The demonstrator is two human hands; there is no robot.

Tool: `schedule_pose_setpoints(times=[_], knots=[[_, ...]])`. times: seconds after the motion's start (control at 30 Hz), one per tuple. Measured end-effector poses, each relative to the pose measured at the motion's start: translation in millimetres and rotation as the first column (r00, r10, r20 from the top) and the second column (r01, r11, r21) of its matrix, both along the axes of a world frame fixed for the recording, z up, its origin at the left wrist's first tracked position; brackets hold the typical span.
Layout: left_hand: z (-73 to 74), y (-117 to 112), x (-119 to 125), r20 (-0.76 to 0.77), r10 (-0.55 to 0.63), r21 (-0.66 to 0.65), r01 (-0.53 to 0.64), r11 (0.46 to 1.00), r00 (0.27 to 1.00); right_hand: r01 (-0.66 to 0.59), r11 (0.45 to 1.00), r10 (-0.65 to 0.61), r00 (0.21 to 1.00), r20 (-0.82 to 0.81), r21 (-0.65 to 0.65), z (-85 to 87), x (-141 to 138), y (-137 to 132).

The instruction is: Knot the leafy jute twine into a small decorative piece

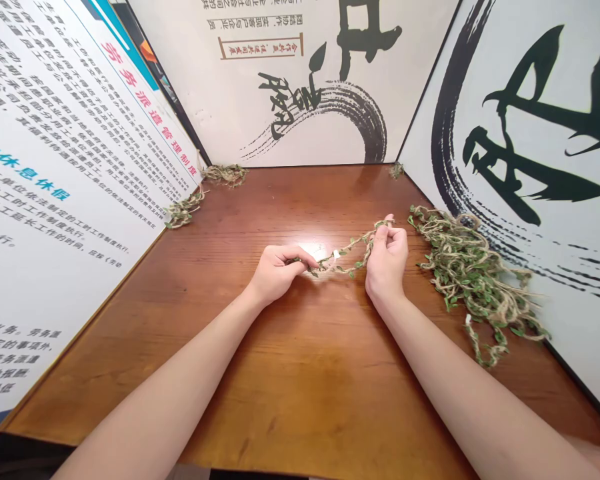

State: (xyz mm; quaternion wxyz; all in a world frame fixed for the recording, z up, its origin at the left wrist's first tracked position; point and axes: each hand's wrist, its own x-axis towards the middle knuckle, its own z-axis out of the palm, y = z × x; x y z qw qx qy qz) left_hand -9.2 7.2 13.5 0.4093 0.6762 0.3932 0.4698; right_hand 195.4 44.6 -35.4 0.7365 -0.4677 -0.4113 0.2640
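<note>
A length of jute twine with small green leaves point(350, 252) stretches between my two hands above the wooden table point(300, 373). My left hand point(279, 270) is closed and pinches one end of it. My right hand point(387, 257) is closed round the other end, fingers curled, near a small white tag on the twine. A big tangled pile of the same leafy twine point(473, 277) lies just right of my right hand, against the right panel.
Printed boards wall the table on the left point(65, 180), at the back point(300, 80) and on the right point(540, 153). Small bundles of leafy twine lie at the back left point(185, 210), in the back corner point(226, 175) and at the back right point(396, 171).
</note>
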Motion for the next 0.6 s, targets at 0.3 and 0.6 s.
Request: schedule_pose_setpoints(times=[0.3, 0.6], knots=[[1.7, 10.7, -4.2, 0.275, 0.244, -0.187, -0.198, 0.962, 0.930, 0.315, 0.948, -0.308, 0.945, 0.114, -0.048, 3.9, 6.1, -2.5], [-8.5, 27.4, -13.4, 0.338, 0.495, -0.140, -0.478, 0.867, 0.800, -0.028, 0.980, 0.014, 0.997, -0.073, -0.198, 22.2, -2.7, -19.0]])
